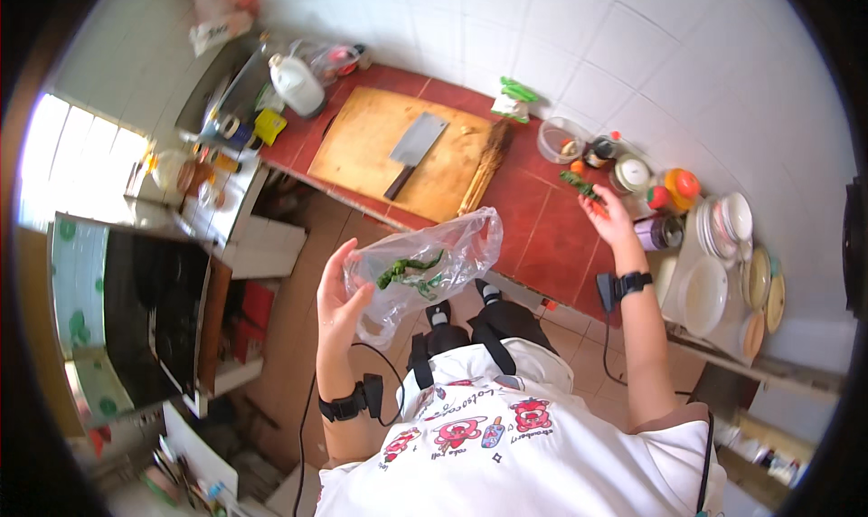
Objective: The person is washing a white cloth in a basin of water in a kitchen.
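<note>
My left hand (340, 286) is closed on the edge of a clear plastic bag (472, 235), which hangs in front of the counter's near edge. Inside the bag lie a few wrinkled dark green peppers (398, 271). Off to the right, above the red counter, my right hand (608, 215) pinches what looks like another wrinkled green pepper (577, 184). On the wooden cutting board (362, 142) rests a cleaver (419, 140), its dark handle pointing toward me.
The red tiled counter (542, 237) runs along the wall. A clear plastic tub (560, 141), several jars and a rack of bowls (703, 293) stand at its right. A white jug (297, 85) is at the far left, and a green-and-white packet (514, 99) leans by the wall.
</note>
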### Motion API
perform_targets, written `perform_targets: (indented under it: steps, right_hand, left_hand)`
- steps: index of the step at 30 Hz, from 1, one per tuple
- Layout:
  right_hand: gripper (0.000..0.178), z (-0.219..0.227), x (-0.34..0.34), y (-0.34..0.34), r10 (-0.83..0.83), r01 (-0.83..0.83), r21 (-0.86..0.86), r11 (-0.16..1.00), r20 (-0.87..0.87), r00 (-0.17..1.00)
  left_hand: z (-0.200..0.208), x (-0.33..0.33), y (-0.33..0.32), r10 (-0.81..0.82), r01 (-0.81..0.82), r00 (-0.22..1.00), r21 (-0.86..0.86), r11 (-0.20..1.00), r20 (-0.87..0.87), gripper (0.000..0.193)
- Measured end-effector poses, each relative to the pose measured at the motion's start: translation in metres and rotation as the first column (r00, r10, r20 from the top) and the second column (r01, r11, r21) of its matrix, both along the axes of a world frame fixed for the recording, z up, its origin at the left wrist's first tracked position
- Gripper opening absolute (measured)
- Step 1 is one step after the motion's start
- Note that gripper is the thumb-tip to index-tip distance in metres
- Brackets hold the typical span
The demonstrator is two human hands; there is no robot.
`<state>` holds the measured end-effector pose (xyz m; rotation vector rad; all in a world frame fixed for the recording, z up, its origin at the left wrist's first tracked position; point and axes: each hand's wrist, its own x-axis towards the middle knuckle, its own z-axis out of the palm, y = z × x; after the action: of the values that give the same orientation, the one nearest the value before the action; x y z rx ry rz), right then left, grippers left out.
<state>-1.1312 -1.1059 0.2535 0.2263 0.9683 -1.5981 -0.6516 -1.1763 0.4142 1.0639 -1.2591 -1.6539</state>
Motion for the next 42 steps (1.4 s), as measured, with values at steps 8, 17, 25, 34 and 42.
perform_targets:
  steps: [8, 17, 25, 34, 42]
  right_hand:
    - [0.024, -0.068, -0.088, -0.126, -0.004, 0.005, -0.012, 1.000, 0.058, 0.998]
    - [0.034, -0.139, -0.118, -0.148, -0.051, 0.063, 0.097, 0.993, -0.120, 0.991]
    - [0.036, 0.015, 0.035, -0.110, -0.073, -0.078, -0.171, 0.982, -0.728, 0.681]
    - [0.030, 0.026, 0.280, -0.041, 0.088, -0.926, 0.238, 0.294, -0.971, -0.222]
    - [0.037, -0.051, 0.362, -0.019, 0.090, -0.669, 0.727, 0.156, -0.685, -0.723]
  left_hand:
    - [0.012, -0.001, 0.029, 0.277, -0.278, 0.945, -0.016, 0.960, 0.172, 0.055]
    - [0.025, -0.020, 0.032, 0.376, -0.369, 0.904, -0.072, 0.927, 0.205, 0.061]
    - [0.020, -0.015, 0.035, 0.342, -0.342, 0.929, -0.021, 0.939, 0.141, 0.065]
    - [0.015, -0.007, 0.053, 0.256, -0.255, 0.958, -0.028, 0.967, 0.129, 0.057]
    - [-0.008, 0.027, 0.090, 0.161, -0.163, 0.977, 0.007, 0.987, 0.138, 0.047]
